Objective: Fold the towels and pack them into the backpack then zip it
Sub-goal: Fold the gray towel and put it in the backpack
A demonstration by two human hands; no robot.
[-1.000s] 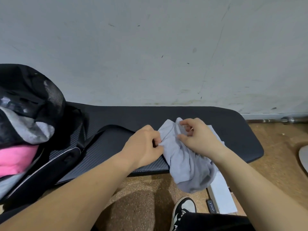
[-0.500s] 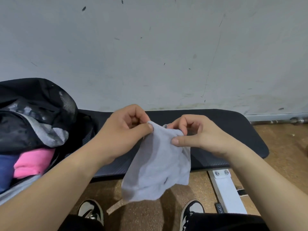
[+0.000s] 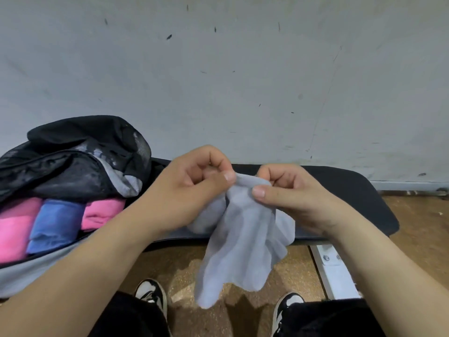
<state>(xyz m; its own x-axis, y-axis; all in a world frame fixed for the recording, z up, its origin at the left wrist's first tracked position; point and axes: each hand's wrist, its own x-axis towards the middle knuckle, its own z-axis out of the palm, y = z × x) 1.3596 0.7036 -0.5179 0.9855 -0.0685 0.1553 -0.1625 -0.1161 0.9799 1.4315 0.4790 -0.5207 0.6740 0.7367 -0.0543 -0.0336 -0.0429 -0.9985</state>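
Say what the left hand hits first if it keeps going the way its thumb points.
Probably the right hand. The left hand has its thumb aimed rightward along the top edge of the grey towel that both pinch, and little separates them. Depth is unclear, so it might pass just in front.

Grey towel [image 3: 240,242] dangling; open backpack [image 3: 73,152] left

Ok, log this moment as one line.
phase: unfolding | left hand: pinching grey towel | right hand: pinching grey towel | backpack: open, unzipped
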